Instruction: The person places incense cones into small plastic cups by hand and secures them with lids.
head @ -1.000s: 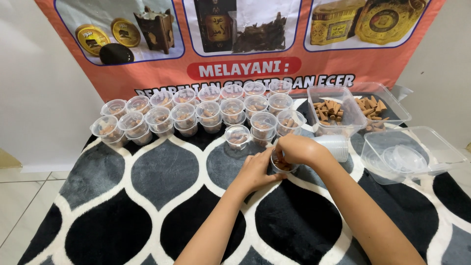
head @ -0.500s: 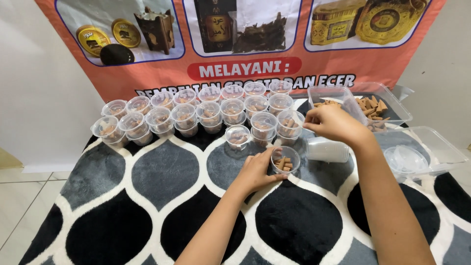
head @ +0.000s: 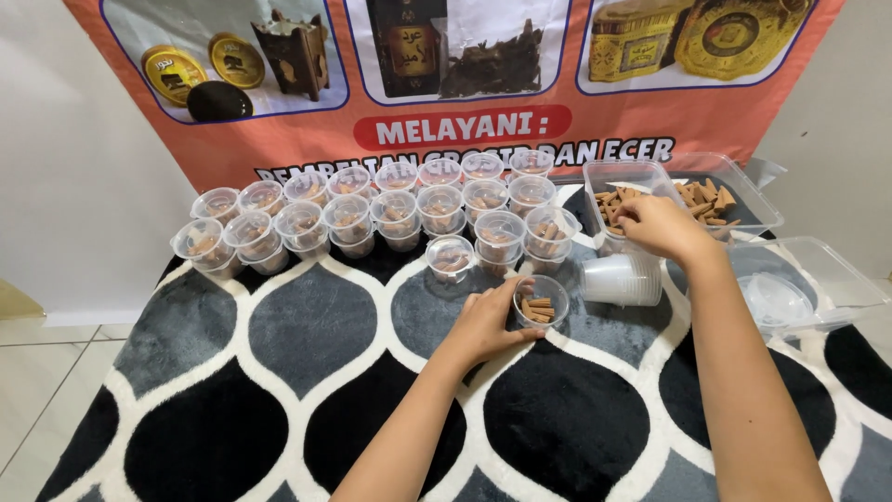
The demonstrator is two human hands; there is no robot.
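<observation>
We kneel over a plush rug (head: 307, 325) patterned in black and grey ogee shapes with white outlines, and behind it an orange banner (head: 465, 112) hangs on the wall, carrying three white-framed photo panels above a red rounded label and a line of dark lettering. Along the rug's far edge stand rows of lidded clear cups (head: 372, 209), each holding a few tan sticks. To our right sit an open clear tub (head: 688, 191) of loose tan sticks and a second clear tray (head: 818, 279) holding round lids, with a stack of empty cups (head: 623, 279) lying on its side between them and us. Our left hand (head: 488, 321) rests on the rug with its forearm running in from the lower middle; its fingers curve loosely around the near-left side of the small open cup (head: 541, 302), thumb and fingertips touching the wall, steadying it rather than gripping it tight. That cup stands upright on the rug just in front of the lidded rows, with several tan sticks (head: 537, 310) lying in its bottom. Our right hand (head: 655, 223) stretches forward, palm down, over the near rim of the tub, fingers bunched and curled down among the sticks; whether they pinch any we cannot tell.
</observation>
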